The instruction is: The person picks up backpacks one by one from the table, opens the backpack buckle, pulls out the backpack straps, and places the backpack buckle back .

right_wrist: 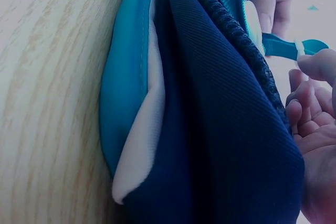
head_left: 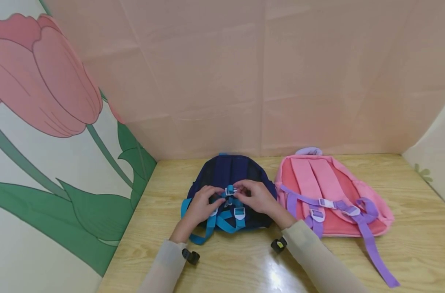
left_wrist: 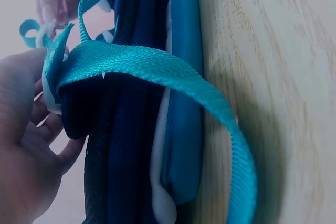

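Observation:
A small navy backpack (head_left: 254, 167) lies on the table with its shoulder straps facing up. Above its middle, my two hands meet at a white buckle (head_left: 230, 190) threaded with blue webbing. My left hand (head_left: 201, 205) pinches the buckle's left side between thumb and fingertips. From the other side, my right hand (head_left: 259, 197) pinches its right part; the right wrist view shows the thumb against the white piece (right_wrist: 300, 50) beside a teal loop. Whether the buckle's parts are joined, I cannot tell. A teal strap (left_wrist: 147, 65) arches over the bag's side in the left wrist view.
A pink backpack (head_left: 339, 179) with purple straps lies close on the right, its long strap end (head_left: 377, 254) trailing toward the front. Behind both bags rises a pinkish backdrop (head_left: 215, 81); a tulip-printed panel (head_left: 53, 97) stands left. The wooden tabletop (head_left: 149, 228) lies underneath.

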A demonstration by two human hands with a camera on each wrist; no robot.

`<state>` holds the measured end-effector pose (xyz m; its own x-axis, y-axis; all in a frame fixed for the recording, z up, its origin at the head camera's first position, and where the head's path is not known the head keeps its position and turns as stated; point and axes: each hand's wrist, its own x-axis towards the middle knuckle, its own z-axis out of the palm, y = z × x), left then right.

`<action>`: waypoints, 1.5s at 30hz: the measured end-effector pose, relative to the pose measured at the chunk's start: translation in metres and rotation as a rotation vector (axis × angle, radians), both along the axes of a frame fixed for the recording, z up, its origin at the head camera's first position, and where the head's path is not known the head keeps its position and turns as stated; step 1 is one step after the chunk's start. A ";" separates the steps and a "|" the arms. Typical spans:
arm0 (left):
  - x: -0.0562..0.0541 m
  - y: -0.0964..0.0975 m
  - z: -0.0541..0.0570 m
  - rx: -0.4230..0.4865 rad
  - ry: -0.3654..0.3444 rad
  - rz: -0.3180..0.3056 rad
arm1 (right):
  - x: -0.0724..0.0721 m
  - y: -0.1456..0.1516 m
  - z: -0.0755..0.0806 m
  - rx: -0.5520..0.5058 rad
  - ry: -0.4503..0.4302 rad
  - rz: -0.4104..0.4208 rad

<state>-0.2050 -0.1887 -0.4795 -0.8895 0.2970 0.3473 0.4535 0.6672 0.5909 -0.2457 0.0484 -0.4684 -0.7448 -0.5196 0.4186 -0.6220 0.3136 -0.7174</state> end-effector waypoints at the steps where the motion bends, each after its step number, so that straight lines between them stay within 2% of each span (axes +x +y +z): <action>1: 0.000 0.000 0.000 0.002 0.007 0.000 | 0.000 0.000 0.000 0.000 0.000 0.001; 10: -0.001 0.003 0.001 0.007 0.036 -0.019 | -0.001 0.001 -0.003 -0.021 0.028 0.023; 15: -0.001 0.005 0.001 0.042 0.022 -0.042 | 0.000 0.001 -0.001 -0.015 0.022 0.032; 20: 0.000 0.007 0.002 0.069 0.001 -0.029 | -0.001 0.002 -0.001 -0.004 0.030 0.039; 27: -0.001 0.007 0.003 0.067 0.010 -0.029 | 0.000 0.004 0.002 0.026 0.031 0.059; 31: -0.001 0.006 0.002 0.054 0.027 -0.030 | 0.001 0.006 0.009 0.071 0.067 0.055; 36: -0.002 0.004 0.001 0.039 0.060 -0.045 | 0.003 0.006 0.026 0.111 0.120 0.055; 45: -0.003 0.005 0.002 0.025 0.059 -0.068 | 0.008 -0.001 0.051 0.210 0.183 0.088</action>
<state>-0.2084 -0.1840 -0.4778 -0.8452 0.3469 0.4067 0.5321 0.6187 0.5780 -0.2375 0.0470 -0.4176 -0.6148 -0.6683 0.4187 -0.7668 0.3824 -0.5156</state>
